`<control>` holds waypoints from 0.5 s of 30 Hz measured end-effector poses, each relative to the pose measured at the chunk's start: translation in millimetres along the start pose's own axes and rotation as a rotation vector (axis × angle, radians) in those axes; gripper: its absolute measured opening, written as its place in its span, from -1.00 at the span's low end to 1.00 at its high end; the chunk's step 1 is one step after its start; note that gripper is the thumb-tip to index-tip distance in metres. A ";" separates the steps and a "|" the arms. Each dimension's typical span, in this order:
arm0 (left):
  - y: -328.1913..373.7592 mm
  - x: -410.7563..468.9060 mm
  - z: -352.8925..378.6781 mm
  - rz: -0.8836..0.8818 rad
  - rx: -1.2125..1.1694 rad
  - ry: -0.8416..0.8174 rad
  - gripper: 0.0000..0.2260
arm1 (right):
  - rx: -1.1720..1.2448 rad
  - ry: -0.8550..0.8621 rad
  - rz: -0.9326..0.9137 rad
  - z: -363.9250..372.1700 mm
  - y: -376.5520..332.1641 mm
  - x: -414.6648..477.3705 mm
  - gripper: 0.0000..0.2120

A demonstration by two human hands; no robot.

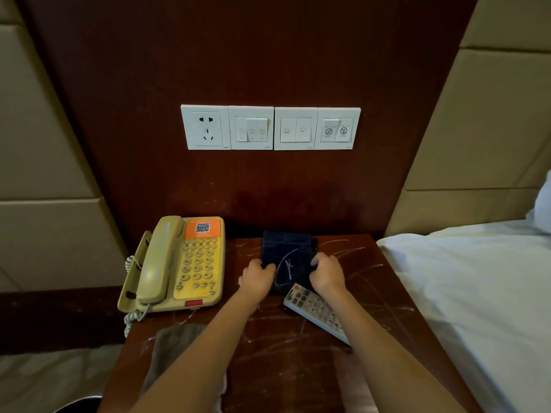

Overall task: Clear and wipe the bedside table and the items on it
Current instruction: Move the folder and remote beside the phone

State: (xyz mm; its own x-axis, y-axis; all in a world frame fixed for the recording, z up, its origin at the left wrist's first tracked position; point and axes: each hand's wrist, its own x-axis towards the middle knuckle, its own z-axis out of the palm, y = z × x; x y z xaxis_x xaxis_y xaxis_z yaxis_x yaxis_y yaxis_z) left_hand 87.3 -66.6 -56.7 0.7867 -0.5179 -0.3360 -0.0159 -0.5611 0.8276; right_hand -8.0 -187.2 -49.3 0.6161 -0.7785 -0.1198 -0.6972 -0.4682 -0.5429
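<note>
Squarely between hands: dark box (pixel 287 248), left hand (pixel 257 278) and right hand (pixel 327 275) gripping its sides (remote (pixel 316 311) just beside).

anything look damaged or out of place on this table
Yes: the bedside table top is crisscrossed with pale scratch-like marks, most on its right side. The remote lies diagonally, and a grey cloth hangs over the front edge.

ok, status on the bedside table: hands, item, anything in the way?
Left hand, right hand grip dark navy rectangular item by its sides, back of scratched brown table. Long white remote control lies under right wrist. Grey cloth at near edge.
</note>
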 end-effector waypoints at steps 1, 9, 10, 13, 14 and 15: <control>4.1 1.2 -2.0 -0.036 -0.125 0.006 -0.59 | 0.006 0.005 0.014 -0.8 0.6 1.0 -0.85; 30.5 -7.3 -12.2 -0.204 -0.423 0.026 -0.67 | 0.010 -0.012 0.102 -7.7 -2.7 -3.4 -0.69; 31.6 -7.4 -12.7 -0.195 -0.410 0.041 -0.70 | 0.011 -0.020 0.112 -8.6 -2.8 -2.9 -0.68; 29.4 -1.1 -11.4 -0.122 -0.292 0.049 -0.87 | -0.023 -0.031 0.139 -11.6 -1.4 -1.4 -0.69; 27.4 3.0 -9.6 -0.114 -0.265 0.055 -0.91 | -0.064 -0.027 0.144 -12.6 -0.7 -1.4 -0.72; 26.0 4.2 -8.4 -0.129 -0.288 0.048 -0.92 | -0.120 -0.014 0.146 -13.6 0.0 -1.6 -0.74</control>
State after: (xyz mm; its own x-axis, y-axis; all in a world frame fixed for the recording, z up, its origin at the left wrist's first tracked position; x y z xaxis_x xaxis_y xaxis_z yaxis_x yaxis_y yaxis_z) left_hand 95.4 -77.9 -32.8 0.7992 -0.4195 -0.4306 0.2561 -0.4104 0.8752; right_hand -14.0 -191.6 -37.8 0.5097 -0.8364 -0.2016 -0.8175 -0.3979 -0.4164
